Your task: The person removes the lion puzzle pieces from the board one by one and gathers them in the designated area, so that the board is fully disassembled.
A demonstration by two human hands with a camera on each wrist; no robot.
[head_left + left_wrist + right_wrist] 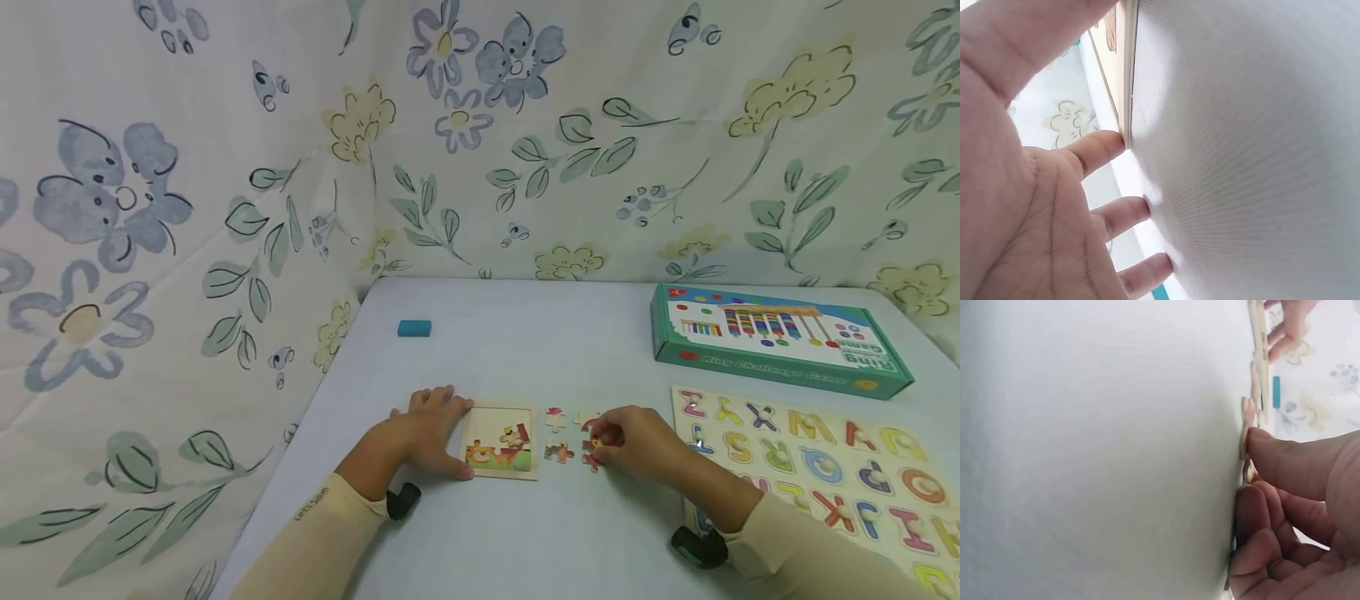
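My left hand [429, 432] rests with spread fingers at the left side of a shallow wooden puzzle tray [536, 442]. In the left wrist view a fingertip [1110, 144] touches the tray's corner, while two others stand on the table. Several joined picture pieces [498, 454] fill the lower part of the tray. Right of it lie loose jigsaw pieces, among them a pale one with red [555, 418] and a green one [558, 452]. My right hand [641, 442] pinches a jigsaw piece [591, 458] at the right of this group; its fingers partly hide the piece.
A lettered peg board [810, 454] lies at the right, partly under the right forearm. Behind it is a green Ring Challenge Game box [780, 342]. A small blue block [414, 328] sits at the back left. Flowered cloth [480, 183] hangs behind the white table [525, 333].
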